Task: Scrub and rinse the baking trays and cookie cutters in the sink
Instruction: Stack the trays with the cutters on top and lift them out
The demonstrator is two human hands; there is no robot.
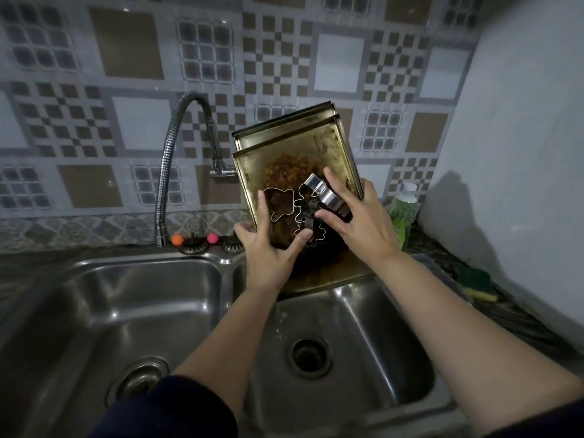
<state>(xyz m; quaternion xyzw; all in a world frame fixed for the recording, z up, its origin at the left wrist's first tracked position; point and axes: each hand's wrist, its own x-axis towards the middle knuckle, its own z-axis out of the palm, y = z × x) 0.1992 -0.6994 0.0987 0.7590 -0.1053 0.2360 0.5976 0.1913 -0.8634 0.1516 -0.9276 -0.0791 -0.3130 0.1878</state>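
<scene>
Steel on both sides of you: a double-bowl sink (398, 368), and you hold the baking trays (294, 159) tilted over its right bowl, their lower edge down at the bowl's back rim and their tops leaning toward the tiled wall (126, 99). At least two trays are stacked, the front one brown with baked-on residue across its middle.

Your left hand (271, 248) grips the front tray's left edge — thumb curled behind it, fingers spread across the dirty face, touching the wire-thin cookie cutters (284, 205) that lie against the tray. Your right hand (357, 219) is at the tray's right side, its fingers curled round a taller, shinier metal cutter (328, 197), with more small cutters bunched just below it. The two hands sit close together on the tray, not touching each other.

Left of the trays, a flexible chrome faucet (177, 147) arches down from the wall, its spout ending above the sink's back ledge. On that ledge stand an orange knob (177, 239) and a pink knob (212, 238). On the dark counter to your right lie a green-and-yellow sponge (477, 281) and, nearer the wall, a green bottle with a white cap (406, 203) — partly hidden by your right hand.
</scene>
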